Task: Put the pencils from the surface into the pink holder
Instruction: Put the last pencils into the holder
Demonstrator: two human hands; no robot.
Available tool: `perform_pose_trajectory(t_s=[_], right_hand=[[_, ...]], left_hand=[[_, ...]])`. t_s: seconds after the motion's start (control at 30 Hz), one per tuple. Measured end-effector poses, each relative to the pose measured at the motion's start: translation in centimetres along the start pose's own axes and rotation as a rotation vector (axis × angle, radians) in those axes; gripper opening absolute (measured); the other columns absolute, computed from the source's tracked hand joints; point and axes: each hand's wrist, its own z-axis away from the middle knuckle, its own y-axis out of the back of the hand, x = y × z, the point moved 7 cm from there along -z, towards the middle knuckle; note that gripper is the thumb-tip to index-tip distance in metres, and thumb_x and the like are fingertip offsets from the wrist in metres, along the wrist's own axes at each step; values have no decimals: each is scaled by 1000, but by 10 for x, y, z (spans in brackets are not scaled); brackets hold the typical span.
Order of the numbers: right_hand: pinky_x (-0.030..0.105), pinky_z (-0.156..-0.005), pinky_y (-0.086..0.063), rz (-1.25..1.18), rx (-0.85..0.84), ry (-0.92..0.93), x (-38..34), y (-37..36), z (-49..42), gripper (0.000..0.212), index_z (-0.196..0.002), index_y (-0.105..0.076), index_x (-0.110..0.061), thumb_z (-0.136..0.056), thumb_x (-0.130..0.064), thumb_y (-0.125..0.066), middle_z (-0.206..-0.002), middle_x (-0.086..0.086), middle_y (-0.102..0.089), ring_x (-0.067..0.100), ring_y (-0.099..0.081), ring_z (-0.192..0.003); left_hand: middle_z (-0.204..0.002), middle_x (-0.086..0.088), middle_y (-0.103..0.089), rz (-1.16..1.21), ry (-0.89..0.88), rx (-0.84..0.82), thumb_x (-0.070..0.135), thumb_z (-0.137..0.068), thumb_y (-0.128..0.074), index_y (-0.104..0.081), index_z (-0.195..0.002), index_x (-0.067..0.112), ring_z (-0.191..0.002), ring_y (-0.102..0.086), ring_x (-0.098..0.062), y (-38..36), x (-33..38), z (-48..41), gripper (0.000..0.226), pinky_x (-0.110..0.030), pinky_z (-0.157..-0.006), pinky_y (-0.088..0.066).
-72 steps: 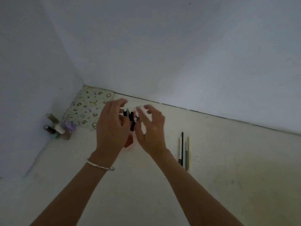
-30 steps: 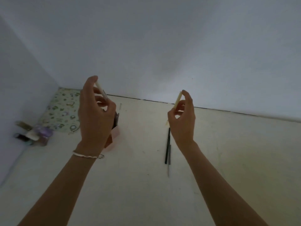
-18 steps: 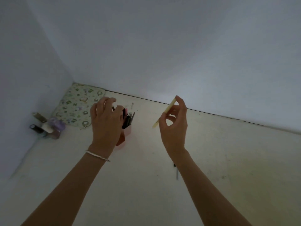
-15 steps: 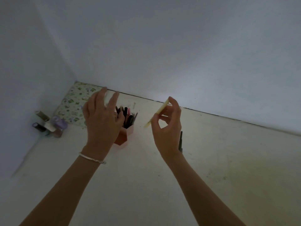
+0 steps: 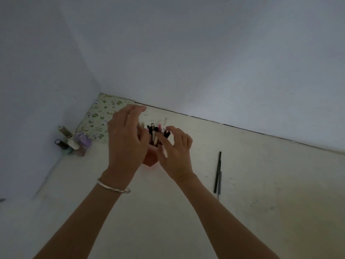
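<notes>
Both hands hover spread-fingered over the pink holder, the left hand and right hand gripping nothing. A black pencil and a grey pencil lie side by side on bare surface, well right of the holder and short of the wall edge.

Both forearms extended forward, left hand and right hand close together, fingers loosely spread

A pale, scuffed desk is shown against a wall, with a pink holder of pencils, two loose pencils to its right, small bottles and a patterned mat in the left corner.
</notes>
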Motion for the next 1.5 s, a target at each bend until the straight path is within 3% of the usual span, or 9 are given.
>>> perform_pose_trajectory(t_s=[0.13,0.3,0.4,0.53,0.83,1.0,1.1,1.23,1.5], right_hand=[[30,-107,-26,-128,231,-223,43,54,-8,52,-131,-48,-16,-80,-6,-50,-133,10,-49,19,-43,-127],[42,-102,-34,-87,330,-453,115,114,-1,50,-123,-55,-6,-76,8,-51,-127,11,-54,27,-54,-116],[29,-103,-31,-20,301,-501,146,139,19,47,-119,-57,-7,-76,9,-50,-123,7,-55,28,-59,-107],[12,-99,-27,51,245,-519,170,162,48,40,-112,-61,-8,-76,6,-50,-116,3,-59,26,-61,-100],[28,-91,-41,28,94,-613,191,148,83,40,-110,-63,-12,-78,11,-57,-110,0,-62,17,-60,-94],[26,-82,-51,-29,-224,-726,199,110,100,25,-114,-60,-17,-89,-12,-60,-93,-7,-62,9,-59,-85],[25,-81,-50,-19,-499,-823,192,71,117,36,-126,-50,-19,-93,-31,-58,-104,-2,-60,16,-61,-94],[36,-84,-50,76,-649,-703,170,38,121,47,-144,-33,-16,-98,-13,-44,-115,11,-56,29,-61,-102],[13,-71,-48,-363,61,-527,132,95,13,65,-141,-38,-29,-86,-3,-60,-88,-5,-54,7,-55,-74]], left_hand=[[-103,-6,-58,148,-89,24,-3,-78,-53,-58,-106,9,-98,-53,-16,-26,41,19,30,-21,-88,-43],[-105,1,-64,170,99,-587,8,-93,-55,-59,-120,18,-93,-62,-11,-150,93,79,29,-23,-84,-54],[-111,-4,-64,73,181,-766,12,-99,-46,-57,-122,15,-102,-64,-19,-213,117,100,26,-30,-89,-53],[-120,-10,-58,-131,231,-866,25,-101,-47,-48,-123,9,-111,-59,-27,-258,122,98,27,-35,-90,-52],[-120,-15,-62,-230,187,-950,14,-96,-52,-55,-118,3,-110,-61,-33,-285,114,88,25,-36,-88,-49],[-102,-10,-68,76,204,-600,19,-92,-59,-60,-108,7,-94,-65,-28,-237,124,17,20,-39,-86,-52],[-84,2,-66,270,92,-336,17,-89,-63,-60,-101,12,-74,-61,-14,-182,143,-30,14,-23,-70,-48],[-77,14,-57,422,49,-226,15,-89,-62,-60,-101,15,-67,-58,0,-132,150,-45,12,-12,-66,-46],[-86,2,-62,394,36,47,8,-88,-59,-66,-113,9,-74,-58,2,-36,83,-57,25,-5,-68,-48]])
